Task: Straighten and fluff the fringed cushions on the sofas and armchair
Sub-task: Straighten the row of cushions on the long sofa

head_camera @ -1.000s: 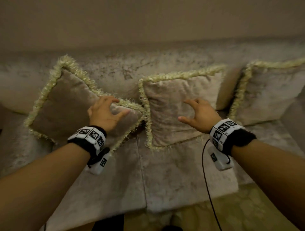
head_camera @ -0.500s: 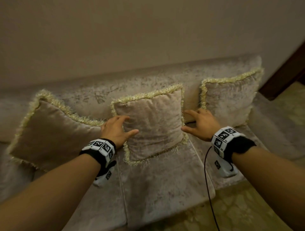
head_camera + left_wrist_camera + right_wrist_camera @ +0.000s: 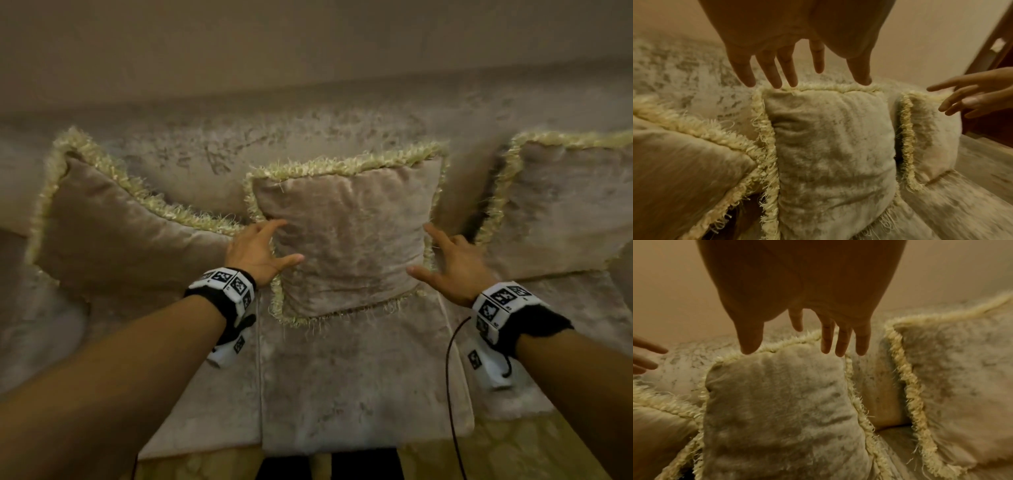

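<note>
Three beige velvet cushions with pale gold fringe lean on the sofa back. The middle cushion [image 3: 346, 240] stands nearly upright between my hands. My left hand [image 3: 270, 245] is at its left edge, fingers spread and straight, thumb over the front face. At its right fringe is my right hand [image 3: 436, 255], also spread. In the wrist views, the left hand [image 3: 797, 69] and right hand [image 3: 807, 337] grip nothing; the fingertips are near the middle cushion's [image 3: 830, 146] [image 3: 781, 410] top fringe. The left cushion [image 3: 113, 246] lies tilted; the right cushion [image 3: 561, 205] leans upright.
The sofa's backrest [image 3: 308, 137] runs along a plain wall. Seat pads [image 3: 342, 394] reach toward me, with patterned floor [image 3: 513, 455] in front. A black cable [image 3: 448, 377] hangs from my right wrist. A dark wooden door frame [image 3: 992, 48] stands beyond the sofa's right end.
My left hand left the left cushion and came to the middle cushion's left edge. The right hand went from its front to its right edge. The middle cushion now stands straighter.
</note>
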Action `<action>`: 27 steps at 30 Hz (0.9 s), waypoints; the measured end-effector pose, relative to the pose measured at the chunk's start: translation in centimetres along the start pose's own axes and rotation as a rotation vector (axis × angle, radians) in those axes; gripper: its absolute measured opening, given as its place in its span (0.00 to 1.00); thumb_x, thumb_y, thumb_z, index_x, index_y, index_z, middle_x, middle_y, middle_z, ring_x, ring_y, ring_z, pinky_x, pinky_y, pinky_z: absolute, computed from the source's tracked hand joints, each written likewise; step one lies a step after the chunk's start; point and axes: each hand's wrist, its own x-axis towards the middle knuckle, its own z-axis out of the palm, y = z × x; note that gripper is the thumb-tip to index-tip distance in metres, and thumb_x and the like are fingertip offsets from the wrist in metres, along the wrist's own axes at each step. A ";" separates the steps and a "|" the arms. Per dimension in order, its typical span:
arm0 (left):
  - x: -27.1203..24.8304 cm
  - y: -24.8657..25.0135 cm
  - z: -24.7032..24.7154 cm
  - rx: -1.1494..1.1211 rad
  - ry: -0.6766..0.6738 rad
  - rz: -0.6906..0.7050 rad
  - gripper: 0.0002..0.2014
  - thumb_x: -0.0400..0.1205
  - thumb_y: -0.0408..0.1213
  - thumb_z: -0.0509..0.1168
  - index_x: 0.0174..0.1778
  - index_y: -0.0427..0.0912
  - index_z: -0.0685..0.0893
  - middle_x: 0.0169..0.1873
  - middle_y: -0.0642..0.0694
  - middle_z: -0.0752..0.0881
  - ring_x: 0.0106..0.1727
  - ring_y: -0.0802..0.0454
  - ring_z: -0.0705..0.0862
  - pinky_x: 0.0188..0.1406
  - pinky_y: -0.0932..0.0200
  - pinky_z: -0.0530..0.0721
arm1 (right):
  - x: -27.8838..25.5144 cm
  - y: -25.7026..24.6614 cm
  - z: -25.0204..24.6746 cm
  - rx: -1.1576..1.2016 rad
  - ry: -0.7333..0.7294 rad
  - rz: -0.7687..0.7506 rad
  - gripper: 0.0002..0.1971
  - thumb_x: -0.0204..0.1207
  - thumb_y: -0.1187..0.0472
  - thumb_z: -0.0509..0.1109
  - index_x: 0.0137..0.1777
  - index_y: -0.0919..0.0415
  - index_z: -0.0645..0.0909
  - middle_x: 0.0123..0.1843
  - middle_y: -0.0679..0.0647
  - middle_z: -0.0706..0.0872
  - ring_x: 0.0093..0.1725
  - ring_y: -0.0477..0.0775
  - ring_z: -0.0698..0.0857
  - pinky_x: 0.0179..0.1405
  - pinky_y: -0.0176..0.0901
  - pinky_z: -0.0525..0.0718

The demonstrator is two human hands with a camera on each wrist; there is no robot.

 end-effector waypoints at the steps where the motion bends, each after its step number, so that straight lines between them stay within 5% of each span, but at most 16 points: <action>1: 1.1 -0.1 0.8 -0.042 0.001 -0.040 0.41 0.69 0.69 0.72 0.78 0.68 0.67 0.76 0.42 0.73 0.73 0.37 0.75 0.70 0.36 0.77 | 2.1 0.6 0.7 0.040 -0.003 0.013 0.53 0.64 0.18 0.59 0.86 0.37 0.46 0.74 0.68 0.72 0.70 0.74 0.74 0.67 0.66 0.77; 5: 5.6 -0.7 4.2 -0.266 0.077 -0.216 0.51 0.68 0.62 0.78 0.83 0.71 0.54 0.83 0.41 0.63 0.79 0.36 0.70 0.73 0.34 0.75 | 9.4 3.0 3.3 0.228 -0.013 0.043 0.57 0.67 0.29 0.72 0.85 0.32 0.34 0.81 0.69 0.64 0.77 0.75 0.67 0.71 0.70 0.70; 10: 11.1 -1.5 8.3 -0.459 0.179 -0.333 0.62 0.60 0.59 0.83 0.82 0.77 0.45 0.87 0.46 0.56 0.84 0.41 0.63 0.78 0.36 0.69 | 16.2 5.8 6.4 0.404 0.003 -0.001 0.64 0.56 0.25 0.75 0.76 0.22 0.24 0.83 0.66 0.59 0.80 0.72 0.62 0.76 0.73 0.66; 16: 15.4 -2.2 10.3 -0.647 0.245 -0.334 0.72 0.55 0.51 0.88 0.82 0.75 0.41 0.83 0.51 0.62 0.81 0.47 0.67 0.78 0.34 0.68 | 20.1 6.3 9.4 0.571 0.097 -0.070 0.68 0.53 0.30 0.79 0.83 0.30 0.32 0.85 0.62 0.53 0.83 0.64 0.57 0.79 0.68 0.64; 21: 16.0 -1.2 11.2 -0.714 0.241 -0.281 0.65 0.64 0.32 0.85 0.85 0.57 0.44 0.74 0.56 0.63 0.74 0.56 0.69 0.74 0.51 0.68 | 20.8 6.3 9.3 0.633 0.189 -0.193 0.68 0.54 0.37 0.83 0.87 0.45 0.40 0.86 0.55 0.51 0.78 0.36 0.51 0.79 0.52 0.60; 25: 14.2 -0.5 10.9 -0.737 0.226 -0.262 0.60 0.62 0.39 0.85 0.81 0.51 0.50 0.68 0.53 0.68 0.69 0.54 0.74 0.70 0.49 0.74 | 19.5 5.4 7.6 0.647 0.272 -0.239 0.67 0.54 0.34 0.83 0.88 0.49 0.46 0.80 0.52 0.56 0.76 0.36 0.55 0.76 0.49 0.63; 27: 13.1 -0.5 11.2 -0.757 0.214 -0.281 0.58 0.60 0.43 0.84 0.79 0.49 0.51 0.69 0.49 0.69 0.69 0.50 0.76 0.70 0.46 0.76 | 18.8 4.6 5.3 0.598 0.317 -0.283 0.65 0.53 0.29 0.80 0.87 0.45 0.49 0.78 0.60 0.60 0.75 0.43 0.61 0.74 0.50 0.65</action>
